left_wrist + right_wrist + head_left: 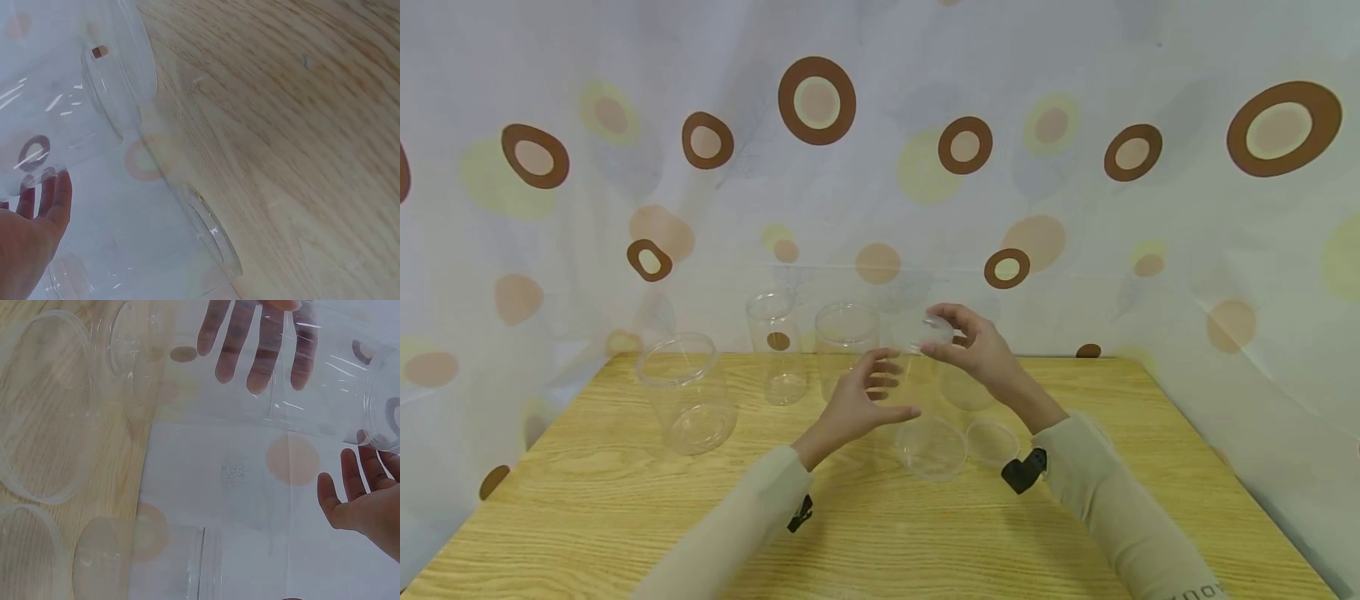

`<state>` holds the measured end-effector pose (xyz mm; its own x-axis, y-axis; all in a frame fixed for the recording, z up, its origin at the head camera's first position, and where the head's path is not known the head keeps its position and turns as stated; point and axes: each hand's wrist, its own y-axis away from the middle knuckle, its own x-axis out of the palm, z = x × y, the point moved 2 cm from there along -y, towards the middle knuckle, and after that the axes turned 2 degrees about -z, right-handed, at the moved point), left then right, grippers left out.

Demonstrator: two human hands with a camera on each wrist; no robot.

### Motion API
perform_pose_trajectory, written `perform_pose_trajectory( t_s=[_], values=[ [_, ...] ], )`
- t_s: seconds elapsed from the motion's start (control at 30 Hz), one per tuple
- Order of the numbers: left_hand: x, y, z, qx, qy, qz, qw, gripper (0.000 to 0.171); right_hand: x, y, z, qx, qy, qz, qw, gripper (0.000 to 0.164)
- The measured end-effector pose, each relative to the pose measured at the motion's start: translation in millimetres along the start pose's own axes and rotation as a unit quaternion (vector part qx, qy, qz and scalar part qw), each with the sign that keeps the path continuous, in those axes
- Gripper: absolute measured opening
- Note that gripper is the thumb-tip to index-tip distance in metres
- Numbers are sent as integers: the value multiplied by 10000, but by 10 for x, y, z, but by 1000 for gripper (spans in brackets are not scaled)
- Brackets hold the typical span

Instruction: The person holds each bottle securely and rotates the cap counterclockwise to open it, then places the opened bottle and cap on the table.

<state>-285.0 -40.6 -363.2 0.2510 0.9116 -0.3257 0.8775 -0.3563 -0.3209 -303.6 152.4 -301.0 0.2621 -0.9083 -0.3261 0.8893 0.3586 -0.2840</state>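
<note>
1. Patterned sheet point(880, 208), one: hangs behind the table; rings and dots.
2. Table point(880, 533), one: wood-grained, bearing the clear ware.
3. Wide clear jar point(681, 400), one: at my left, well apart from my grips.
4. Other standing clear jars, three: narrow jar point(777, 354); middle jar point(847, 337); right-hand jar point(967, 390), partly behind my right arm.
5. Held clear jar point(919, 377), one: upright between my grips, above the front disc.
6. My left grip point(853, 400): thumb and fingers curved round its side. Best kept light, I judge; the wall looks thin.
7. My right grip point(973, 343): fingers and thumb pinching its upper end; whether a separate lid is there, I cannot tell. Even pressure around the rim, held level, should avoid skewing.
8. Lid-like discs, two: front disc point(932, 450); side disc point(992, 442), just beside it, best kept clear of my sleeve.
9. Sleeve lettering point(1197, 593): cropped, perhaps "KNOW". No brand or label readable on the jars.
</note>
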Motion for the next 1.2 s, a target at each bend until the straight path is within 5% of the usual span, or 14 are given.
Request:
perform_pose_trajectory(
  t_s=[0.33,0.67,0.93,1.2],
  values=[
    [-80,-14,122,73,-57,98,9999,76,66,-1,10,-243,-295,80,9992,53],
    [-163,78,-113,54,384,545,9978,71,95,0,25,-532,-446,647,9955,57],
    [-198,98,-145,-56,248,496,9984,71,102,-17,39,-598,-538,906,9926,67],
    [-246,118,-147,-134,152,221,9996,71,144,-12,2,-627,-477,397,9961,66]
  ],
)
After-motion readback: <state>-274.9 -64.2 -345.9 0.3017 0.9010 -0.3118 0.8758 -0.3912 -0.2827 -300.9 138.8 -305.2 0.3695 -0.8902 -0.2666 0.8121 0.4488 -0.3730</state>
